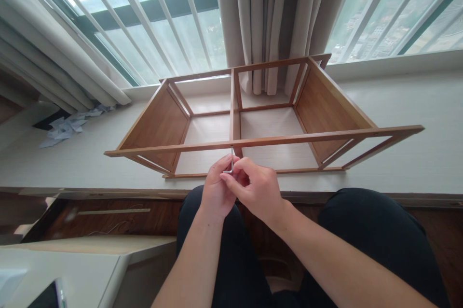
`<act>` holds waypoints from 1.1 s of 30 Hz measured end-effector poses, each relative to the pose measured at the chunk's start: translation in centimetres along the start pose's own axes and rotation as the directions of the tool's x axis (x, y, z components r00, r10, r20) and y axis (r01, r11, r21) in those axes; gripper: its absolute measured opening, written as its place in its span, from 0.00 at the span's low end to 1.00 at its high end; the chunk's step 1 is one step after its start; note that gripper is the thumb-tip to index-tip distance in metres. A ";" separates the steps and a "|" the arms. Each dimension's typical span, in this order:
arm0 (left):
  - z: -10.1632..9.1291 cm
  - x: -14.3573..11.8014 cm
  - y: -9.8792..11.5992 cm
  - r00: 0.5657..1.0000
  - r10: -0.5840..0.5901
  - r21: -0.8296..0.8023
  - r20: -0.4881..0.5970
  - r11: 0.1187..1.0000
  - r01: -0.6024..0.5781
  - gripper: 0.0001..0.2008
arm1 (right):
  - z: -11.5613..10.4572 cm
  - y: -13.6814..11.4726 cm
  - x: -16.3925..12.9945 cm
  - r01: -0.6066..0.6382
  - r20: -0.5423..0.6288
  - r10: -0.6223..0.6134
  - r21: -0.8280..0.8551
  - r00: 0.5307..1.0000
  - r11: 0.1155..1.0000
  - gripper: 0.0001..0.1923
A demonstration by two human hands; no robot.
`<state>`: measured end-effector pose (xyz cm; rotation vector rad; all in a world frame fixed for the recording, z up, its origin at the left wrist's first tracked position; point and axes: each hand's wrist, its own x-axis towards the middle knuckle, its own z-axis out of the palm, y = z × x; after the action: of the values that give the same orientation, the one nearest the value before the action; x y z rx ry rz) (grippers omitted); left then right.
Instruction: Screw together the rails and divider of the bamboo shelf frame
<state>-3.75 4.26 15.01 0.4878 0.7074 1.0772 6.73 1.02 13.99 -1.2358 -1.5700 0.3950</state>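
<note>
A small L-shaped metal hex key (pixel 232 165) stands nearly upright against the near rail of a brown wooden frame (pixel 188 147), at the middle divider. My left hand (pixel 220 194) is closed about the key's long arm from the left, its fingertips just under the rail. From the right, my right hand (pixel 261 187) pinches at the bent lower end, thumb and forefinger around it. The screw or hole where the key's upper tip meets the rail is too small to make out. The frame lies on its side, with solid panels at both ends.
The frame rests on a pale window ledge (pixel 398 95). Behind it hang grey curtains (pixel 260 23) and barred windows. Crumpled white paper pieces (pixel 67 127) lie on the left. A white table (pixel 72 269) with a phone (pixel 47 296) is at lower left. My knees are below the ledge.
</note>
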 end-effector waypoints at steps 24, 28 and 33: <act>0.5 -0.3 -0.1 0.997 -0.036 -0.096 -0.070 0.995 0.029 0.16 | 0.0 0.0 0.2 0.039 0.022 -0.037 -0.073 0.999 0.997 0.15; 0.6 -0.2 -0.1 0.997 -0.035 -0.116 -0.071 0.993 0.026 0.14 | 0.1 0.1 0.2 0.039 0.021 -0.038 -0.070 0.999 0.997 0.15; 0.7 -0.1 -0.1 0.998 -0.016 -0.103 -0.062 0.995 0.010 0.14 | 0.0 0.0 0.3 0.052 -0.011 -0.053 -0.076 0.999 0.996 0.14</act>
<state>-3.25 4.08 15.44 0.3623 0.7057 1.1147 6.74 1.31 14.12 -1.2494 -1.6157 0.2964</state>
